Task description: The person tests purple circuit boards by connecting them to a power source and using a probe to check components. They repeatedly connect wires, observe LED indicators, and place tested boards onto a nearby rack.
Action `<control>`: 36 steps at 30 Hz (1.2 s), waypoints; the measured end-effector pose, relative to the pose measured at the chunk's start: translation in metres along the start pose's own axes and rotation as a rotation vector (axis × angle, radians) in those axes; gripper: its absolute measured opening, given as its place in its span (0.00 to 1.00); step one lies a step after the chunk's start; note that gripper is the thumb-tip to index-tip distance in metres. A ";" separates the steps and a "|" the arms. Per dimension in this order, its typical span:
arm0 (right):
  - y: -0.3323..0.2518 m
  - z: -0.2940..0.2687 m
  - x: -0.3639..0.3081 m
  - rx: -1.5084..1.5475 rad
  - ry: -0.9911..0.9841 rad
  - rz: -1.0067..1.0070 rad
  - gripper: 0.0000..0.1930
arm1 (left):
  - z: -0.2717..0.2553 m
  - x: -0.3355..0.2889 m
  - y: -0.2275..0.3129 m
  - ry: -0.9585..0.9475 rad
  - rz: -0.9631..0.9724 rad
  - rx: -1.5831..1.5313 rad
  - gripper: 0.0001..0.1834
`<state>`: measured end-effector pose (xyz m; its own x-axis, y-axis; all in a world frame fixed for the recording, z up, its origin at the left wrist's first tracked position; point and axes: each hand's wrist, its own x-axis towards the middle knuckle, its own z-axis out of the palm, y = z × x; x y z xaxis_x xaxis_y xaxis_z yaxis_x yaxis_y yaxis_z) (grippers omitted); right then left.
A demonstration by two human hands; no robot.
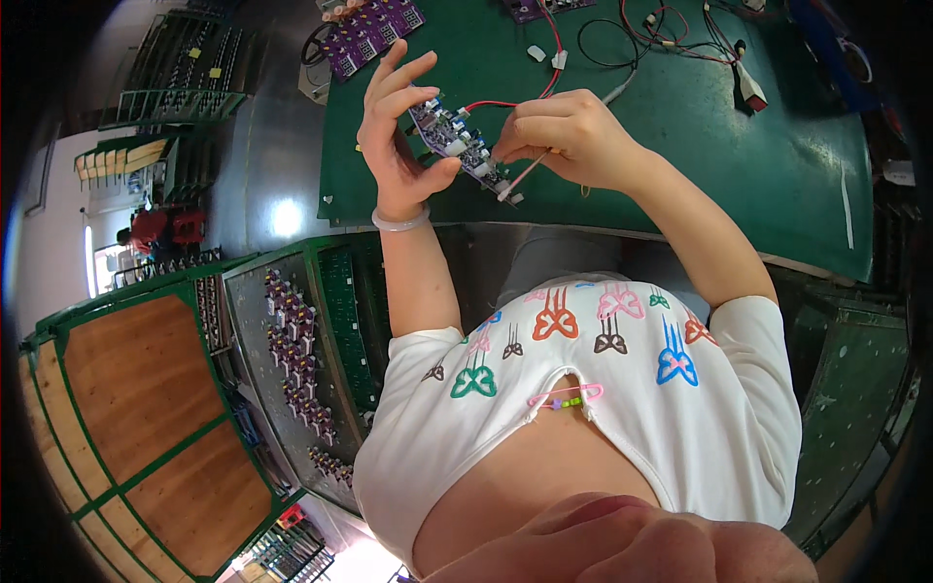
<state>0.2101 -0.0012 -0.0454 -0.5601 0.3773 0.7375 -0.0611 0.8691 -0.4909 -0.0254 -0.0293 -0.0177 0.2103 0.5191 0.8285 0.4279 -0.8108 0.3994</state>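
My left hand (391, 155) holds a purple circuit board (450, 136) tilted over the near left part of the green table (680, 189). Its thumb and fingers grip the board's edges, and the board is crowded with small white and dark parts. Close against the board's right side, my right hand (573, 136) is closed in a pinch. What sits between its fingertips is hidden. From under that hand a thin pale wire or rod (530, 173) runs down to a white part at the board's near end. A red wire (501, 103) reaches the board's upper side.
More purple circuit boards (377, 37) lie at the table's far left. Black cable (607, 24) and a white-and-red connector (748, 87) lie at the far right. Left of me stand a tray of boards (296, 350) and a green-framed wooden rack (146, 379). A person in red (148, 231) is farther off.
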 end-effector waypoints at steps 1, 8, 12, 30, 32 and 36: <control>-0.002 -0.001 0.001 -0.013 -0.008 -0.001 0.09 | 0.000 0.000 0.000 0.001 0.003 0.001 0.35; 0.003 -0.002 0.012 0.168 -0.096 0.000 0.07 | -0.007 -0.006 0.003 0.029 -0.015 0.014 0.36; 0.043 -0.008 0.032 -0.030 -0.152 0.207 0.10 | -0.003 -0.008 0.006 0.025 -0.006 0.001 0.36; 0.067 0.014 0.061 0.284 -0.215 0.235 0.09 | -0.004 -0.022 0.010 0.087 -0.004 0.042 0.38; 0.067 0.014 0.062 0.271 -0.213 0.201 0.09 | -0.003 -0.021 0.013 0.058 -0.014 0.060 0.41; 0.067 0.018 0.065 0.267 -0.195 0.123 0.09 | -0.002 -0.021 0.014 0.071 -0.004 0.060 0.39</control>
<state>0.1549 0.0758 -0.0393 -0.7223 0.3837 0.5753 -0.1823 0.6969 -0.6936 -0.0253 -0.0515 -0.0287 0.1466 0.5005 0.8533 0.4806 -0.7900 0.3808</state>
